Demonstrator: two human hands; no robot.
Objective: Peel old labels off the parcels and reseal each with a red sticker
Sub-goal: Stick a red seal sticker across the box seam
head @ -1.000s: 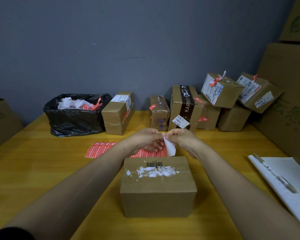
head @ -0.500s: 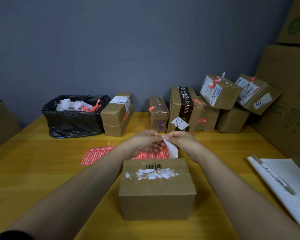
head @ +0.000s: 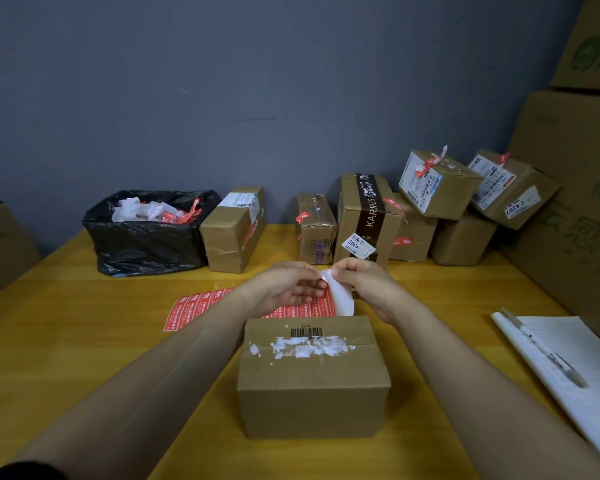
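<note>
A brown cardboard parcel stands on the yellow table right in front of me, its top showing torn white label residue and a barcode. Behind it lies a sheet of red stickers. Above the sheet my left hand and my right hand meet fingertip to fingertip, both pinching a curled piece of white paper that hangs down between them toward the parcel's far edge.
A black bin bag holding paper scraps sits at the back left. Several labelled parcels line the wall and stack at the back right. A notebook with a pen lies at the right. Large cartons rise at the right edge.
The white paper strip hangs a little longer between my fingers; both hands stay together above the sticker sheet. The camera has tilted slightly.
</note>
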